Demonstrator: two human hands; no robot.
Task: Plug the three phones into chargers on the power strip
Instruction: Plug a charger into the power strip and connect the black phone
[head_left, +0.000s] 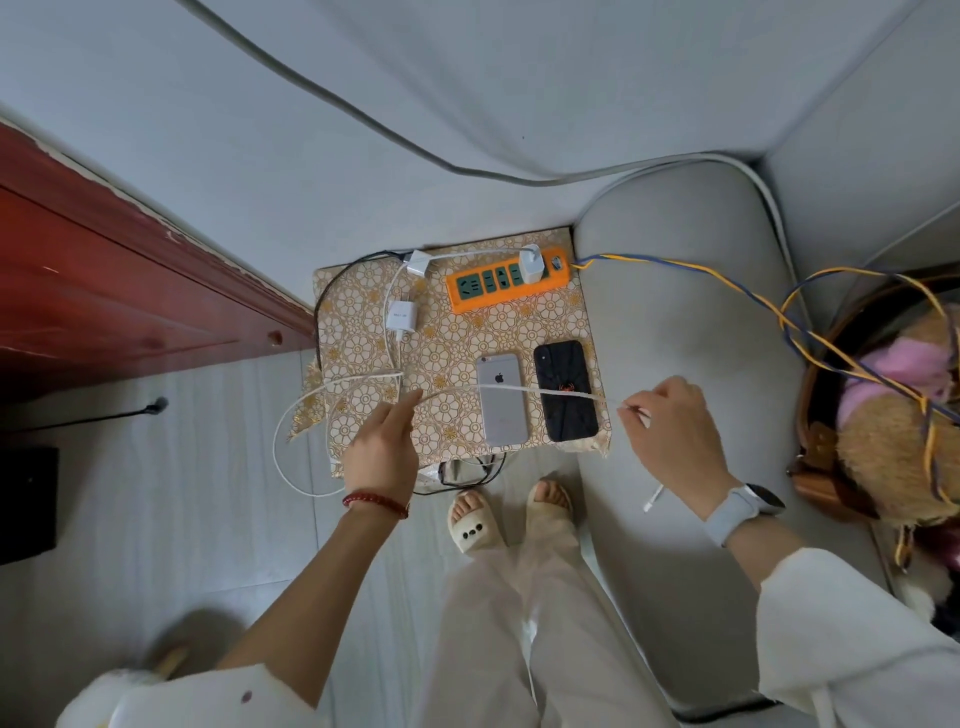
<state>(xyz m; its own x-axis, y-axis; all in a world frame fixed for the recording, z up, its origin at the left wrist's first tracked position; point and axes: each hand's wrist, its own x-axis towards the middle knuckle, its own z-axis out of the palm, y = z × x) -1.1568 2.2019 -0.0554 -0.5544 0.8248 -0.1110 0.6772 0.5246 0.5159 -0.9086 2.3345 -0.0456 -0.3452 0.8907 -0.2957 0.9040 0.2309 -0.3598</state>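
An orange power strip (506, 280) lies at the back of a small flower-patterned table (457, 343), with one white charger (533, 263) plugged into it. Two loose white chargers (401, 316) (418, 263) lie to its left. A silver phone (502, 399) and a black phone (566, 391) lie face down side by side at the front right. A white cable (550, 391) stretches taut across both phones. My right hand (670, 436) pinches its end over the sofa arm. My left hand (384, 447) holds the same cable near the table's front left. A third phone is not visible.
A grey sofa arm (675, 312) adjoins the table's right side. The strip's blue-yellow cord (753, 291) runs right toward a basket with a plush toy (893, 415). A red wooden cabinet (114, 291) stands at left. White cable loops (291, 441) hang off the front left; my feet (509, 514) stand below.
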